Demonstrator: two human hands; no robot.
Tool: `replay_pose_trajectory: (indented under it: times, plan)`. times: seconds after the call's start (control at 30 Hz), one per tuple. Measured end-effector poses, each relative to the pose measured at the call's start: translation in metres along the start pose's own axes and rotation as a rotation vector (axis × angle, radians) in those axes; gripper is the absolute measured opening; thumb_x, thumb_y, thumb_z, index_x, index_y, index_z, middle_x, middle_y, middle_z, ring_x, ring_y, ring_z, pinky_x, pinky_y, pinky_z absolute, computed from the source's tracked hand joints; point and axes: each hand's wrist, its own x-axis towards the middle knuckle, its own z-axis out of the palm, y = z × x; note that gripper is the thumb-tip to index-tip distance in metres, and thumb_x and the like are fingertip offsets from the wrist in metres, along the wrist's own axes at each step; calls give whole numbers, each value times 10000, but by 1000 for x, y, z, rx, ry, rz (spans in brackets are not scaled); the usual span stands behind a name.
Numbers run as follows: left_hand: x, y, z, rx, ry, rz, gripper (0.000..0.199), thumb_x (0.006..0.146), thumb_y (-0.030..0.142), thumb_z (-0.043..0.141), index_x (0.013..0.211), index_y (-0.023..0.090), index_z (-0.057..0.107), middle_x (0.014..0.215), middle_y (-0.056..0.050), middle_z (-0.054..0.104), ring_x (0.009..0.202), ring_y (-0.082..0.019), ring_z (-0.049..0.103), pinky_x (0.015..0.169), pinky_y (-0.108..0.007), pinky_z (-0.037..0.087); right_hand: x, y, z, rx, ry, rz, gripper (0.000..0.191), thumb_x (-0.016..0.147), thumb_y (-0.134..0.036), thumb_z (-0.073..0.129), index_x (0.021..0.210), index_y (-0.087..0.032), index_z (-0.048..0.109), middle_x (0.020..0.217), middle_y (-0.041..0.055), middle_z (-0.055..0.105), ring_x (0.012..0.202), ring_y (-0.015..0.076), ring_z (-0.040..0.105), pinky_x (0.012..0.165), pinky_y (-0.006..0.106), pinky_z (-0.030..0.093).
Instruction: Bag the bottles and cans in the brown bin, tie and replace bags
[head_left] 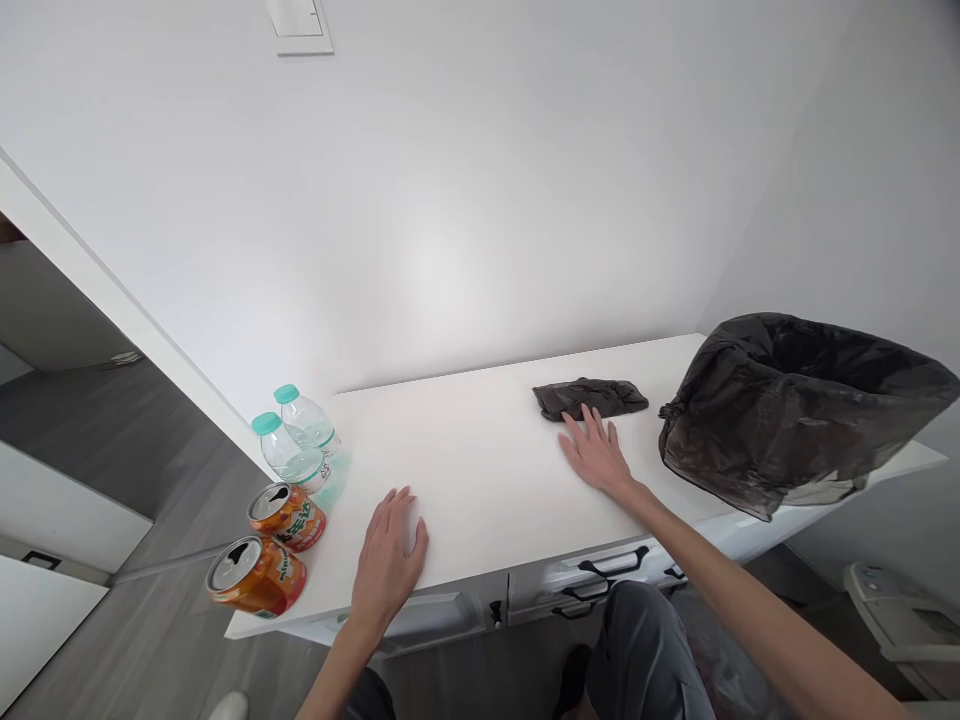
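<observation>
My left hand (388, 553) lies on the white cabinet top (465, 470), right of two orange cans, its thumb apart and nothing in it. My right hand (596, 450) rests flat with spread fingers, the fingertips at the front edge of a folded black plastic bag (592, 398). At the left end stand an opened orange can (262, 577) and a second opened can (292, 515) behind it. Two clear bottles with teal caps, one nearer (292, 458) and one farther (306, 418), are upright behind the cans.
A bin lined with a black bag (780, 420) stands open at the cabinet's right end. White wall rises behind, with a switch (300, 20) at the top. Drawers with black handles (611, 565) are below the front edge. A pale plastic object (900, 610) is at lower right.
</observation>
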Motion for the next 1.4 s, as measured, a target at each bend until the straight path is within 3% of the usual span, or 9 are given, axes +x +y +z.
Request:
replay_pose_trajectory:
  times: [0.17,0.3,0.4,0.57,0.7,0.83,1.0,1.27,1.4]
  plan:
    - [0,0,-3,-12,18,20,337,1012,370,485,1321,246,535,1468,-108,605,1457,-311,487,1169,-555,457,-14,-30,-23,46,-15,86,661,1072,-510,219,1571,-131,430,1686,238,268,1567,418,225,1210,659,223]
    - [-2,-3,-3,-13,42,45,330,1000,366,486,1299,244,555,1449,-108,622,1436,-315,511,1164,-553,458,-54,-51,-74,53,216,-176,592,1048,-466,331,1569,-203,429,1660,167,337,1558,387,249,1199,656,278]
    - [-4,-8,1,-9,58,76,327,1001,358,475,1295,237,554,1445,-112,625,1437,-314,509,1172,-550,448,-79,-31,-137,-30,403,-223,589,1011,-443,431,1561,-231,434,1615,160,387,1532,404,272,1188,679,281]
    - [-5,-14,9,13,43,91,327,1007,378,476,1272,210,566,1472,-128,603,1458,-322,482,1184,-545,431,-80,40,-217,-278,622,-6,613,1011,-420,449,1504,-55,445,1420,280,535,1416,450,380,1142,697,263]
    - [-2,-13,7,10,62,93,337,998,388,472,1262,209,580,1445,-137,624,1426,-328,515,1176,-549,435,-69,62,-224,-376,568,86,490,1019,-353,423,1360,-34,572,1209,265,642,1220,407,507,1110,659,281]
    - [0,-10,3,5,54,82,334,998,392,458,1245,207,584,1423,-138,640,1408,-328,530,1167,-548,442,-69,49,-227,-283,554,52,373,1022,-312,411,1217,-132,673,1135,193,655,1146,352,536,1095,578,321]
    - [1,-10,2,10,47,83,348,1004,399,456,1257,194,577,1422,-144,636,1410,-321,526,1166,-541,440,-84,-2,-232,-74,478,-182,339,1041,-376,450,1216,-196,679,1107,154,656,1108,333,577,1109,576,344]
    - [1,-9,-3,9,69,110,328,1002,400,462,1234,202,585,1411,-138,646,1376,-325,564,1141,-533,469,-79,-117,-227,317,327,-636,202,1055,-272,506,1197,-259,649,1051,51,669,1034,241,623,1228,606,294]
    - [0,-9,-4,5,74,114,327,1006,394,467,1237,194,583,1408,-146,647,1367,-326,572,1136,-532,474,-80,-141,-231,430,309,-675,250,1048,-275,524,1274,-293,630,1242,88,650,1298,302,542,1209,625,347]
